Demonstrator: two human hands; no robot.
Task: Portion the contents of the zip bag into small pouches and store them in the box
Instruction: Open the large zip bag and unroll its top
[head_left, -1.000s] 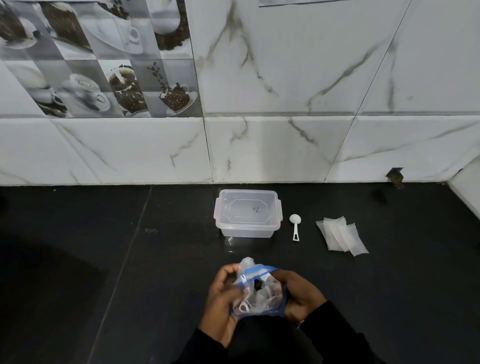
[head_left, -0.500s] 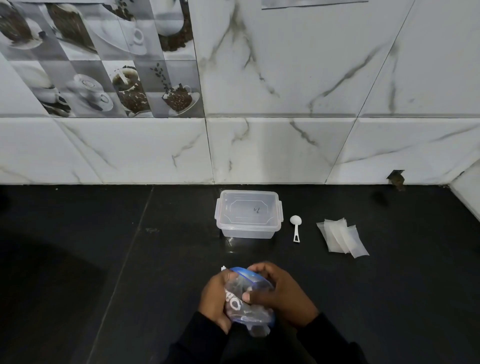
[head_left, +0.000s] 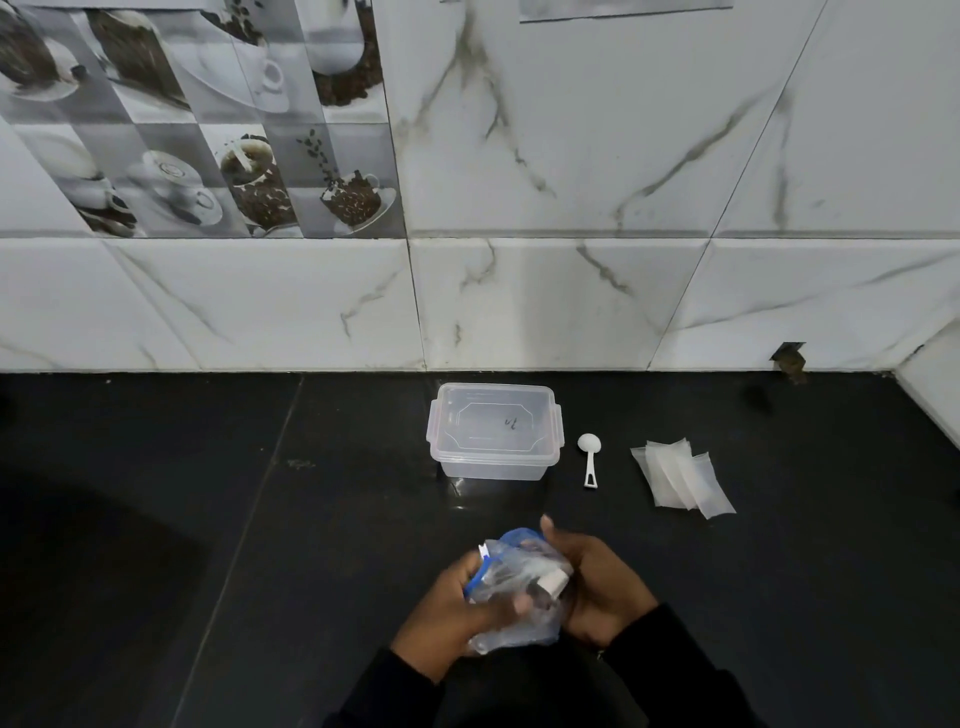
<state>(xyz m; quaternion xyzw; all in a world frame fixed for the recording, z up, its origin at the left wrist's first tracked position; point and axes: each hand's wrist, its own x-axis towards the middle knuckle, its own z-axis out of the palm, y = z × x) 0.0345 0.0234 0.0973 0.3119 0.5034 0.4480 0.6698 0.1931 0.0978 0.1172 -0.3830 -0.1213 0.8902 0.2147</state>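
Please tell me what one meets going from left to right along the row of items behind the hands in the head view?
lidded clear box → white scoop → small pouches

We judged this a kitchen: a black counter (head_left: 156, 519) lay under the gripped zip bag (head_left: 519, 577), with marble-look wall tiles (head_left: 623, 156) beyond it and coffee-cup picture tiles (head_left: 208, 130) beyond-left.

Black counter (head_left: 156, 519), marble-veined wall tiles (head_left: 623, 156)
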